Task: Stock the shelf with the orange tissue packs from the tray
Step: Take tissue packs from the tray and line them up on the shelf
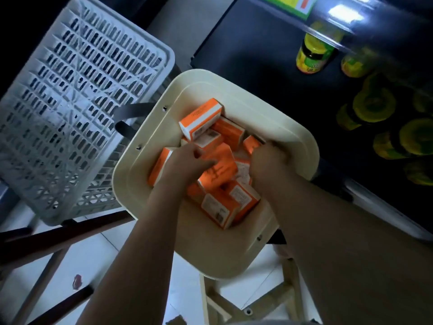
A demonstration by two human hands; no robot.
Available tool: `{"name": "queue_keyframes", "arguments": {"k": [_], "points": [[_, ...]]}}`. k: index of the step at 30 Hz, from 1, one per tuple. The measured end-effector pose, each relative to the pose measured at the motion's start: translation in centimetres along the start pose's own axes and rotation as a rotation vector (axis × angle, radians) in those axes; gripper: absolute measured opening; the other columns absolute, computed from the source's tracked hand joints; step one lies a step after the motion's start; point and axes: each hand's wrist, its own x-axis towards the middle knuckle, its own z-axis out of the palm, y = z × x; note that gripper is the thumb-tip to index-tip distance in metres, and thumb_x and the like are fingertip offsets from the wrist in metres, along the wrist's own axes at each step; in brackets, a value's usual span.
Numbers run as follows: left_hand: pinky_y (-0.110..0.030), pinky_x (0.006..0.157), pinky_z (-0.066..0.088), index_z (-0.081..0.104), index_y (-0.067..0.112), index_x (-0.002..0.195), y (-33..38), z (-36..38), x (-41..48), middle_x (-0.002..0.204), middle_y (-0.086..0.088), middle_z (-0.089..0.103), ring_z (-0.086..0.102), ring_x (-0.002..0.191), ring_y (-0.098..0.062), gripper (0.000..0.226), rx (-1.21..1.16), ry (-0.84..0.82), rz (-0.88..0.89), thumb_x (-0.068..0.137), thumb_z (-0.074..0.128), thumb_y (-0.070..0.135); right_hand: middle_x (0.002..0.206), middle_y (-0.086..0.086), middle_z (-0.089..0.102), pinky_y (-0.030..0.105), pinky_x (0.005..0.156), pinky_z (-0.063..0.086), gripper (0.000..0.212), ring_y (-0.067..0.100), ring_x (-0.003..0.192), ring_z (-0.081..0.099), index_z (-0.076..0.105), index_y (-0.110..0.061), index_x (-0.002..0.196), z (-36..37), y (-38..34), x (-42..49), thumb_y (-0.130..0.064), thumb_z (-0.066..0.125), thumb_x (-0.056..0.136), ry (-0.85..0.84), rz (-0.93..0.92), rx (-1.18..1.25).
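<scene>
A cream tray (145, 174) in the middle of the head view holds several orange and white tissue packs (201, 118), piled loosely at different angles. My left hand (187, 160) reaches into the pile, fingers curled over the top of one orange pack (221, 170). My right hand (267, 163) is in the tray to the right, fingers closed down among the packs beside a small orange pack (251, 144); what it holds is hidden. The dark shelf (257, 55) lies to the upper right.
A grey slotted plastic basket (77, 102) stands left of the tray. Yellow-lidded jars (314, 55) stand on the shelf at right, with more jars (375, 106) lower down. Dark wooden bars (58, 238) and white floor tiles (93, 266) are below.
</scene>
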Motion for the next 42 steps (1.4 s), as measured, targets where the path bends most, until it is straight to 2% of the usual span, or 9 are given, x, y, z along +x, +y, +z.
{"name": "queue_keyframes", "arguments": {"k": [7, 11, 16, 20, 25, 29, 33, 37, 42], "points": [[-0.052, 0.086, 0.061, 0.054, 0.016, 0.131, 1.7, 0.2, -0.3, 0.114, -0.002, 0.064, 0.067, 0.107, -0.027, 0.061, -0.268, 0.069, -0.079, 0.084, 0.081, 0.046, 0.127, 0.007, 0.06, 0.044, 0.099, 0.053, 0.054, 0.03, 0.121, 0.061, 0.054, -0.023, 0.133, 0.0, 0.7, -0.6, -0.02, 0.076, 0.084, 0.096, -0.007, 0.115], [-0.046, 0.065, 0.065, 0.059, 0.022, 0.13, 1.8, 0.4, -1.3, 0.122, -0.006, 0.065, 0.07, 0.104, -0.028, 0.058, -0.562, -0.018, -0.206, 0.082, 0.083, 0.042, 0.131, 0.016, 0.062, 0.018, 0.08, 0.047, 0.033, 0.024, 0.105, 0.064, 0.057, -0.006, 0.134, -1.0, 2.3, -1.7, -0.015, 0.058, 0.102, 0.101, 0.008, 0.423], [-0.046, 0.07, 0.064, 0.067, 0.023, 0.123, 2.2, 0.1, -3.6, 0.121, -0.008, 0.071, 0.072, 0.104, -0.029, 0.054, -0.778, -0.004, -0.248, 0.078, 0.082, 0.05, 0.127, 0.007, 0.059, 0.015, 0.085, 0.045, 0.041, 0.006, 0.103, 0.069, 0.054, 0.004, 0.139, -3.3, 3.8, -4.8, -0.022, 0.053, 0.107, 0.16, -0.117, 0.502], [-0.041, 0.069, 0.062, 0.069, 0.023, 0.113, 3.8, -0.2, -5.5, 0.111, -0.008, 0.074, 0.074, 0.096, -0.025, 0.027, -0.917, -0.002, -0.176, 0.09, 0.079, 0.031, 0.084, 0.003, 0.074, 0.026, 0.071, 0.051, 0.025, 0.02, 0.082, 0.07, 0.075, -0.012, 0.087, -5.4, 5.5, -7.5, -0.032, 0.062, 0.078, 0.223, -0.052, 0.631], [-0.034, 0.07, 0.06, 0.072, 0.017, 0.112, 6.1, -0.8, -9.2, 0.104, -0.009, 0.079, 0.075, 0.091, -0.023, 0.024, -1.071, -0.04, -0.017, 0.089, 0.074, 0.024, 0.075, -0.001, 0.064, 0.029, 0.062, 0.044, 0.014, 0.022, 0.078, 0.065, 0.058, -0.013, 0.074, -7.9, 7.8, -12.2, -0.026, 0.061, 0.078, 0.324, -0.174, 0.869], [-0.037, 0.077, 0.061, 0.076, 0.015, 0.099, 7.6, -2.3, -12.8, 0.101, -0.012, 0.077, 0.074, 0.089, -0.025, 0.015, -1.308, -0.083, 0.011, 0.099, 0.062, 0.019, 0.084, 0.005, 0.069, 0.04, 0.074, 0.054, 0.016, 0.025, 0.084, 0.067, 0.07, -0.012, 0.091, -8.8, 10.4, -16.8, -0.022, 0.066, 0.079, 0.402, -0.237, 1.043], [-0.048, 0.117, 0.038, 0.084, 0.016, 0.104, 8.9, -4.0, -15.9, 0.135, -0.013, 0.068, 0.065, 0.127, -0.032, 0.036, -1.593, -0.295, 0.168, 0.104, 0.049, 0.026, 0.089, 0.007, 0.074, 0.05, 0.09, 0.057, 0.017, 0.029, 0.093, 0.072, 0.075, -0.021, 0.092, -9.4, 12.8, -22.2, -0.031, 0.073, 0.078, 0.457, -0.317, 1.287], [-0.043, 0.12, 0.033, 0.068, 0.007, 0.136, 10.9, -4.7, -19.3, 0.147, -0.017, 0.06, 0.055, 0.139, -0.035, 0.042, -1.73, -0.472, 0.346, 0.108, 0.039, 0.019, 0.091, 0.006, 0.071, 0.05, 0.094, 0.059, 0.019, 0.025, 0.094, 0.074, 0.077, -0.028, 0.083, -8.7, 14.8, -27.2, -0.012, 0.072, 0.091, 0.517, -0.362, 1.519], [-0.041, 0.113, 0.034, 0.062, 0.029, 0.132, 15.0, -4.8, -23.0, 0.128, 0.009, 0.072, 0.066, 0.118, -0.009, 0.032, -1.402, -0.242, 0.49, 0.102, 0.052, 0.032, 0.115, 0.004, 0.077, 0.041, 0.097, 0.06, 0.023, 0.023, 0.108, 0.074, 0.073, -0.02, 0.118, -7.1, 17.6, -31.4, -0.01, 0.068, 0.098, 0.599, -0.39, 1.8]]}}
